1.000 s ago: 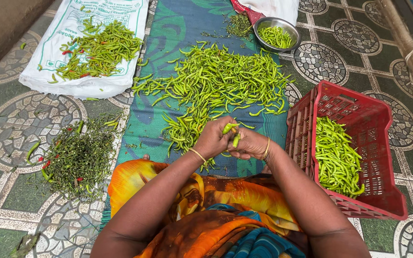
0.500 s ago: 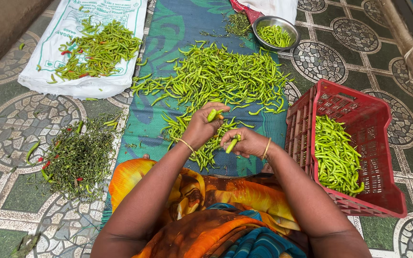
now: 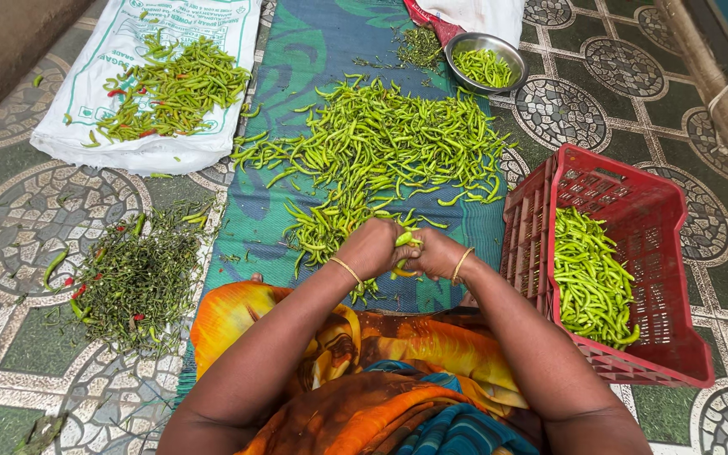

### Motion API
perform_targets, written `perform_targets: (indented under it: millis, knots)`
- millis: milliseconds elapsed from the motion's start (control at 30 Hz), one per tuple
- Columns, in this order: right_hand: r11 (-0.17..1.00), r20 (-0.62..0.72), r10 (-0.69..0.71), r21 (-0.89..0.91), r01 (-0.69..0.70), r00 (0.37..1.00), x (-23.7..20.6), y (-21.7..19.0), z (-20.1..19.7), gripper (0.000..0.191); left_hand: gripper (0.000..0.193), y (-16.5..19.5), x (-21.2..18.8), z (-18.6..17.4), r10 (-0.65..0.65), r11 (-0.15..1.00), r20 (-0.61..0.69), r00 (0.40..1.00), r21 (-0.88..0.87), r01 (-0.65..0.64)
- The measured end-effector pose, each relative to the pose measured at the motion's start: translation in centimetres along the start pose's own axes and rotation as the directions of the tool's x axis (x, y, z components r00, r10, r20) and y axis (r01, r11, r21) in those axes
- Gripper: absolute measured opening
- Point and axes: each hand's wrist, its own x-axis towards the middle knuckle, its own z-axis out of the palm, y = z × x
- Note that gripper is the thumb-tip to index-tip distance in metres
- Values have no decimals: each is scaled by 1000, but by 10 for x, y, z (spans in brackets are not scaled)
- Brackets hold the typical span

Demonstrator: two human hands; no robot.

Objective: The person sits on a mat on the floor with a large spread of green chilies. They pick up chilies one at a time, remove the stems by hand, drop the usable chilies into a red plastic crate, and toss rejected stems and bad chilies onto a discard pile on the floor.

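We are sitting on a patterned tile floor (image 3: 10, 253), and the open room around our hands is narrowing on every side. Just to the right of our right hand (image 3: 436, 253), the tall slatted red plastic crate (image 3: 625, 202) is standing close by our forearm, its near wall leaving only a thin strip of mat; trimmed green chillies (image 3: 587, 278) are lying inside it. Directly ahead of both hands, the broad heap of long green chillies (image 3: 381, 143) is spreading over the blue-green woven mat (image 3: 313, 50), its near edge reaching right up to our knuckles. Well to the left of our left hand (image 3: 371, 248), a dark pile of plucked stems (image 3: 136, 278) is lying on the tiles, with bare floor between. Far ahead-left, a white sack (image 3: 86, 143) is carrying mixed chillies; far ahead-right, a round steel bowl (image 3: 486, 59) is holding a few more.

Both forearms are angling inward from our lap, wrists meeting at the centre. The two hands are pressing together, fingers curled narrowly around a small bunch of green chillies (image 3: 404, 240) held between them.
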Motion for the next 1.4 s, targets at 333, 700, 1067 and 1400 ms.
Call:
perform_targets:
  millis: [333,700,1067,1400]
  knots:
    - [1000,207,2,1,-2,978,-20,-12,-12,12,25,5,-3,-10,303,947,39,952,-127,-297]
    - [997,397,33,47,-56,917,-42,-24,-27,22,20,8,-4,-9,367,880,127,922,-368,-300]
    - [993,411,2,107,-51,912,-50,-28,-35,21,23,-2,-8,-7,137,697,200,970,-715,49]
    - [777,160,-165,628,29,973,-64,-17,-63,24,25,-8,-3,-8,-420,384,182,889,-852,356]
